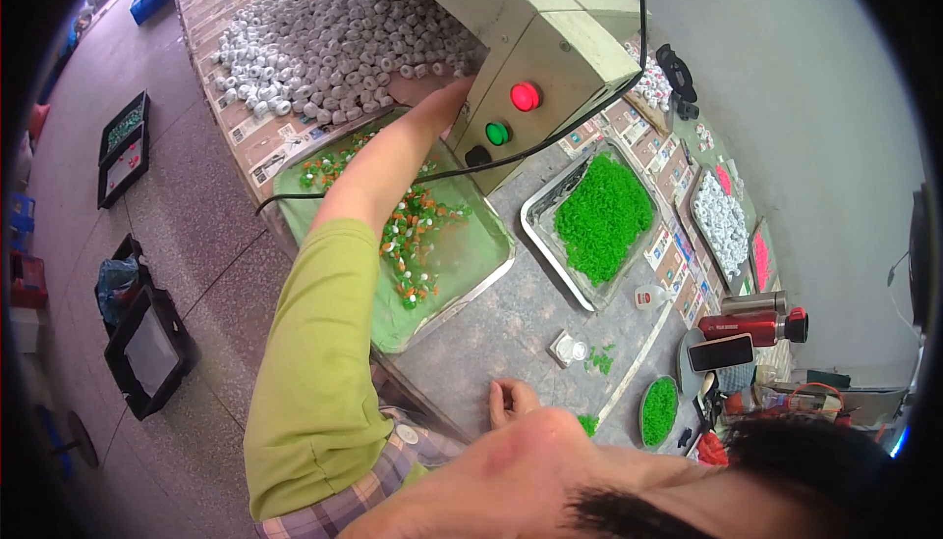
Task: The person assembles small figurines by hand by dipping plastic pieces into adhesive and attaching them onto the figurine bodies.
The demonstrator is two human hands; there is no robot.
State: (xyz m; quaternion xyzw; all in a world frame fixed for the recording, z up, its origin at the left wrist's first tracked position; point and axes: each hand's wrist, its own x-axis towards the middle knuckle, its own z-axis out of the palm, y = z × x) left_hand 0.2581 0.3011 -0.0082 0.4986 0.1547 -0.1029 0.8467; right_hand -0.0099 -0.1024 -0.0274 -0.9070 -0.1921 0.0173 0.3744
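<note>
My left arm, in a yellow-green sleeve, reaches over a green-lined tray [462,259] to the machine. Beside its cream housing [580,48], my left hand [417,90] lies low at the edge of a large heap of small round white pieces [324,38]; its fingers are hidden. Small green, orange and white parts [413,244] are scattered in the tray under my forearm. My right hand [513,402] is at the grey tabletop's near edge, fingers curled in; whatever they hold, if anything, is hidden. Near it are a small whitish square block [568,349] and loose green bits [600,358].
A lit red button [526,96] and a green one [498,133] face me, with a black cable across the tray. Right of it stand a white tray [535,220] of green pieces, a green-filled bowl [659,411], a red flask [751,329] and a phone [720,352].
</note>
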